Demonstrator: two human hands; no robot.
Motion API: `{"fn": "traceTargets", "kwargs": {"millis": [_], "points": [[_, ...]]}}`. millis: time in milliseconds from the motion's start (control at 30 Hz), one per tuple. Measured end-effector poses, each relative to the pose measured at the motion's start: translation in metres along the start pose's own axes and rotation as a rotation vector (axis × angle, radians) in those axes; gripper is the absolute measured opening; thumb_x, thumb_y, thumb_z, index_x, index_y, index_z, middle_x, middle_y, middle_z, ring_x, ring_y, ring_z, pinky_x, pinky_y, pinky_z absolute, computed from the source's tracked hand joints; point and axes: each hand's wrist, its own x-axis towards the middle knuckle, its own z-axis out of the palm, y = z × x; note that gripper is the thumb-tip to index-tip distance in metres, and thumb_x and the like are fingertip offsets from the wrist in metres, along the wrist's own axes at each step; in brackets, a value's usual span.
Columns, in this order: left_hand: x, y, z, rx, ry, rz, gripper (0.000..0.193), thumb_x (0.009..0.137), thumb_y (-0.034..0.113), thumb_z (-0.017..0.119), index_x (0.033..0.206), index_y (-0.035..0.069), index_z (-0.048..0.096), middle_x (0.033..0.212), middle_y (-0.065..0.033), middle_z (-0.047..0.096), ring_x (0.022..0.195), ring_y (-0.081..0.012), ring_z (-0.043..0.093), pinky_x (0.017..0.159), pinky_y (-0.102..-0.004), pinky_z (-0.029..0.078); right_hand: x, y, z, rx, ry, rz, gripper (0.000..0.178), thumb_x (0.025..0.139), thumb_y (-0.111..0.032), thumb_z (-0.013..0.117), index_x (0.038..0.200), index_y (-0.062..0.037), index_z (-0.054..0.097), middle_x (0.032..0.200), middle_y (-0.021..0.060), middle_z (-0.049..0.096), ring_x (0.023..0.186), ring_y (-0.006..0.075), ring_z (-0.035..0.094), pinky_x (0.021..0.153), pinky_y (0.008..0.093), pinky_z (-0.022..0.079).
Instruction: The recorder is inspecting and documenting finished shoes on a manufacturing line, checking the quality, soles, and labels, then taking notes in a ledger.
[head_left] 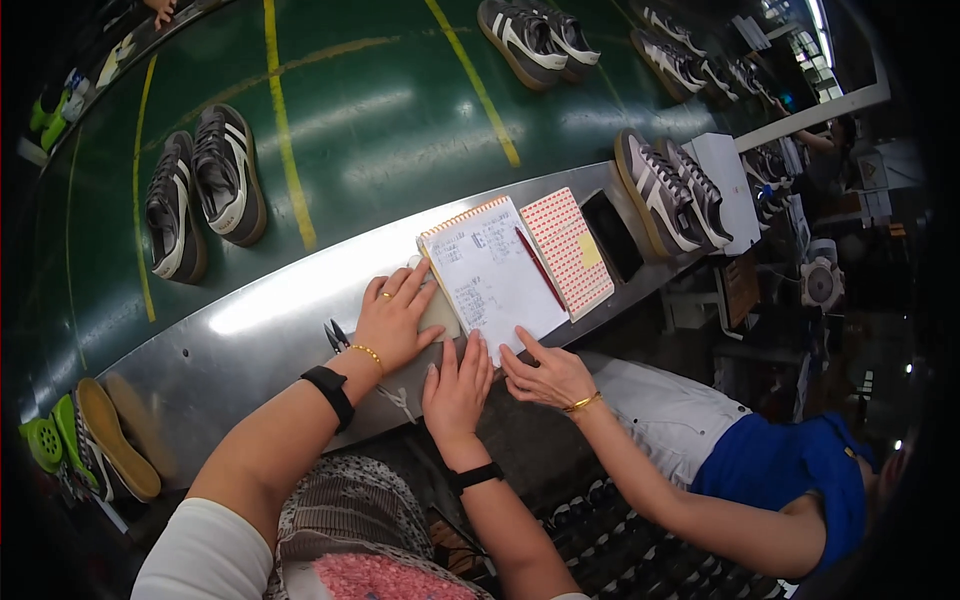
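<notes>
A spiral notebook point(490, 290) with handwriting on its white page lies open on the metal ledge, and a dark red pen point(541, 268) rests along its right side. My left hand point(398, 318) lies with fingers spread at the notebook's left edge, over a pale flat object point(441, 318) that is partly covered. At the lower left corner of the page, my right hand point(458, 385) has its fingers stretched out, touching the edge. A co-worker's hand point(550, 378) with a gold bracelet reaches in from the right and touches the page's bottom edge.
A red-patterned notebook point(565, 240) and a dark phone-like slab point(611, 236) lie right of the page. Thread snips point(337, 336) sit beside my left wrist. Pairs of grey sneakers point(225, 175) stand on the green conveyor belt point(350, 110); another pair point(670, 195) stands on the ledge.
</notes>
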Motion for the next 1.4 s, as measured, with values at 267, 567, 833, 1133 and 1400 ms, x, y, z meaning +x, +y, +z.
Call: {"fn": "traceTargets", "kwargs": {"millis": [267,567,833,1133,1400], "points": [[-0.016,0.0,0.001,0.048,0.044,-0.007,0.059,0.07,0.039,0.065,0.117,0.006,0.051,0.133,-0.0069,0.042,0.114,-0.0259,0.041,0.095,-0.0409,0.029,-0.005,-0.002,0.003,0.048,0.021,0.065,0.056,0.084,-0.023,0.053,0.128,0.0055,0.034,0.139,0.0209,0.029,0.127,0.036,0.029,0.102,0.0478,0.025],[-0.035,0.008,0.001,0.074,0.122,-0.117,0.06,0.069,0.038,0.067,0.114,0.001,0.051,0.129,-0.0101,0.044,0.114,-0.0285,0.039,0.094,-0.0419,0.028,-0.001,-0.008,0.005,-0.017,0.07,0.104,0.058,0.086,-0.034,0.051,0.126,0.0052,0.037,0.138,0.0197,0.03,0.125,0.0343,0.03,0.099,0.0467,0.027],[-0.035,0.01,-0.011,0.035,0.1,-0.161,0.065,0.067,0.043,0.069,0.117,0.007,0.05,0.133,-0.0149,0.036,0.115,-0.0308,0.038,0.095,-0.0444,0.028,-0.015,-0.025,-0.003,0.174,0.138,-0.003,0.055,0.083,-0.025,0.057,0.126,0.0023,0.038,0.136,0.0229,0.029,0.125,0.0406,0.028,0.1,0.051,0.025],[-0.083,-0.109,-0.107,0.368,0.53,-0.56,0.067,0.067,0.019,0.069,0.126,0.008,0.039,0.136,-0.0136,0.028,0.126,-0.0332,0.025,0.102,-0.0483,0.017,-0.049,-0.07,0.012,0.174,-0.049,-0.257,0.045,0.077,-0.022,0.064,0.119,-0.0114,0.052,0.13,0.0184,0.037,0.118,0.0341,0.036,0.095,0.0475,0.031],[-0.079,-0.189,-0.19,0.355,0.024,-0.628,0.079,0.065,0.006,0.07,0.132,0.02,0.033,0.099,-0.0127,0.061,0.094,-0.0314,0.057,0.088,-0.0407,0.043,-0.014,-0.08,0.019,0.251,0.064,-0.235,0.029,0.08,-0.008,0.056,0.109,-0.0129,0.058,0.095,0.0044,0.052,0.089,0.0234,0.051,0.081,0.0398,0.038]]}}
